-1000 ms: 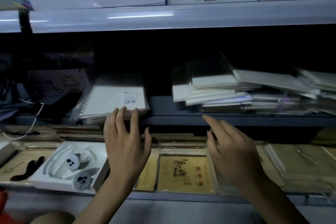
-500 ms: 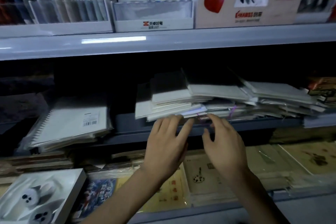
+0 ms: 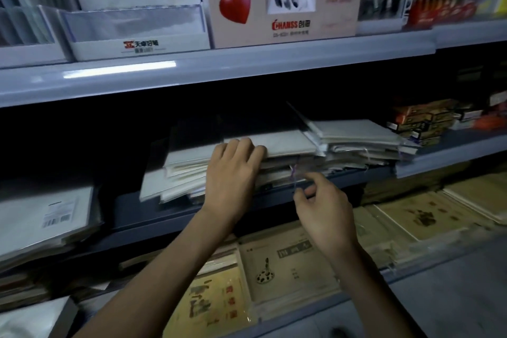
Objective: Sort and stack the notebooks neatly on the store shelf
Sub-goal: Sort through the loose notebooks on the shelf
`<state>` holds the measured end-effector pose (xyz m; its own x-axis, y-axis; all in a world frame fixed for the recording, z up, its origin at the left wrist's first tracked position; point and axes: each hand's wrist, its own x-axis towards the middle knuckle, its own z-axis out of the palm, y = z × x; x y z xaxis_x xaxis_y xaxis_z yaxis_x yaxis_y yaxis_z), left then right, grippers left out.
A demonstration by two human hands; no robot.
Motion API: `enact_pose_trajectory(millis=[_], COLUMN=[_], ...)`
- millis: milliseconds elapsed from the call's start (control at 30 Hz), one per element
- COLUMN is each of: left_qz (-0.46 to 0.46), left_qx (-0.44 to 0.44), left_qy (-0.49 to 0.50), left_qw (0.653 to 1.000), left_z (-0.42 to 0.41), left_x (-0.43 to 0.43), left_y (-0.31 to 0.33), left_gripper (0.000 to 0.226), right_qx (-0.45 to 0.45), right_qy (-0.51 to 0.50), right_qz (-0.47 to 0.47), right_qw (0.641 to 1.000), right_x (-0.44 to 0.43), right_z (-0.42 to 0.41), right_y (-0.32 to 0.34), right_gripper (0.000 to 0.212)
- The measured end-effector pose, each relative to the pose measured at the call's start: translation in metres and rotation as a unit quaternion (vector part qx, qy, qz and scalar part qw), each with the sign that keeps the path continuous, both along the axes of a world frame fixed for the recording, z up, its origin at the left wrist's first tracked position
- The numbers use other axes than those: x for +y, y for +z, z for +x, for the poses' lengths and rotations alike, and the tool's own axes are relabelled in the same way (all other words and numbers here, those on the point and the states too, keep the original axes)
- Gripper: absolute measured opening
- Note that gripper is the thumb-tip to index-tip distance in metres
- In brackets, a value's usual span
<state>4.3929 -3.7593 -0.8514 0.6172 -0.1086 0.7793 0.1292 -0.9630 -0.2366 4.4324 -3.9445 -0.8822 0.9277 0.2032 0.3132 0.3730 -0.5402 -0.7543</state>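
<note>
Dim shelf [image 3: 164, 214]: notebooks [image 3: 288, 143] flat, fanned along it; left hand [image 3: 233, 173] gripping

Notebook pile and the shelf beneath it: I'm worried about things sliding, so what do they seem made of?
Notebook pile: paper with matte pale covers, several apparently in clear plastic sleeves, judging by glossy, crinkled edges. Shelf: probably painted metal, smooth even grey along its front lip.

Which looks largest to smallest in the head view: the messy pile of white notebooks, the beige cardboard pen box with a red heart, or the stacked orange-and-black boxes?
1. messy pile of white notebooks
2. beige cardboard pen box
3. stacked orange-and-black boxes, dim and off to the side
</note>
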Motion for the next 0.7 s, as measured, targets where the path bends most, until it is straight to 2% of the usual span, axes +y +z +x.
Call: enact_pose_trajectory(millis=[67, 133, 233, 300, 367, 467, 533, 567, 600, 667, 700], left_qz=[0.003, 0.002, -0.019, -0.054, -0.109, -0.187, -0.263, -0.337, -0.428, -0.610, -0.688], left_qx=[-0.011, -0.018, -0.032, -0.036, -0.039, -0.013, 0.019, 0.026, 0.023, 0.013, 0.021], left_qy=[-0.002, -0.015, -0.046, -0.064, -0.089, -0.129, -0.116, -0.099, -0.083, -0.067, -0.087], left_qw=[1.000, 1.000, 0.998, 0.996, 0.989, 0.974, 0.958, 0.936, 0.900, 0.789, 0.720], left_z=[-0.004, -0.010, -0.027, -0.043, -0.060, -0.084, -0.102, -0.112, -0.121, -0.137, -0.141], left_x=[-0.001, -0.004, -0.008, -0.011, -0.010, -0.004, -0.004, -0.004, -0.004, 0.000, 0.004], left_y=[0.001, 0.004, 0.005, 0.000, -0.004, -0.006, -0.006, -0.007, -0.007, -0.004, -0.002], left_gripper=[0.034, 0.035, 0.034, 0.034, 0.031, 0.032, 0.045, 0.057, 0.069, 0.078, 0.071], right_qx=[0.032, 0.097, 0.254, 0.312, 0.328, 0.322, 0.332, 0.338, 0.343, 0.351, 0.353], right_qy=[0.012, 0.040, 0.098, 0.139, 0.163, 0.181, 0.202, 0.218, 0.235, 0.259, 0.265], right_qz=[0.043, 0.167, 0.367, 0.440, 0.487, 0.502, 0.495, 0.493, 0.490, 0.480, 0.478], right_qw=[0.998, 0.980, 0.889, 0.831, 0.793, 0.782, 0.777, 0.771, 0.766, 0.761, 0.760], right_x=[-0.002, -0.001, 0.000, -0.004, -0.007, -0.010, -0.012, -0.012, -0.012, -0.010, -0.008], right_z=[0.001, 0.001, -0.005, -0.009, -0.012, -0.016, -0.019, -0.022, -0.024, -0.031, -0.034], right_y=[0.003, 0.011, 0.028, 0.034, 0.035, 0.034, 0.033, 0.033, 0.032, 0.030, 0.028], right_gripper=[0.028, 0.019, 0.024, 0.028, 0.032, 0.045, 0.050, 0.050, 0.049, 0.050, 0.052])
